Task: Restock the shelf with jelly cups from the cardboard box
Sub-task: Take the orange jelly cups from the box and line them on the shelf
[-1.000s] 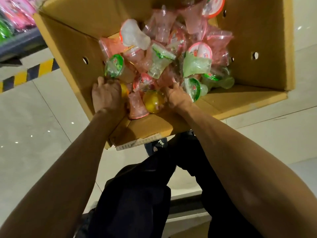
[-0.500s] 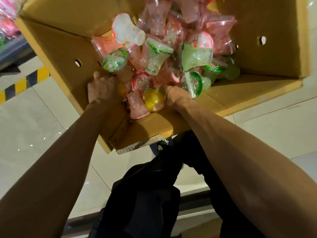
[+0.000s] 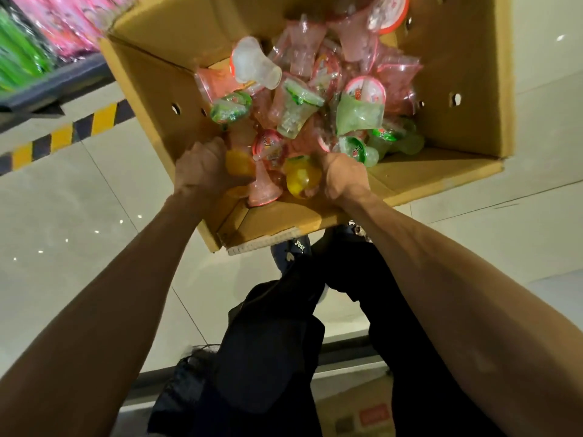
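- The jelly cups (image 3: 299, 111) are seen heaped loose in the cardboard box (image 3: 467, 74), pink, green, white and yellow ones lying at every angle; none is set on the shelf from this handful yet.
- A yellow cup (image 3: 303, 179) and a pink cup (image 3: 263, 187) are found at the near edge of the heap, between the two hands.
- The left hand (image 3: 202, 167) is pressed into the near left of the pile. Its fingers are bent down over an orange-yellow cup (image 3: 239, 164), but whether that cup is truly gripped cannot be told.
- The right hand (image 3: 342, 175) is placed just right of the yellow cup, touching it. Its fingers are buried among the cups, so their state cannot be told.
- The step in hand is judged to be gathering a handful. It is best done if only as many cups are taken as can be held firmly, with the film lids kept from being crushed or punctured.
- The smooth, rounded cups are expected to slip, so they should be cradled from below and lifted slowly clear of the box wall.
- The shelf (image 3: 53, 86), stocked with pink and green packets, is seen far left, beyond striped floor tape (image 3: 63, 137).
- Pale floor tiles (image 3: 63, 216) are seen beneath the box.
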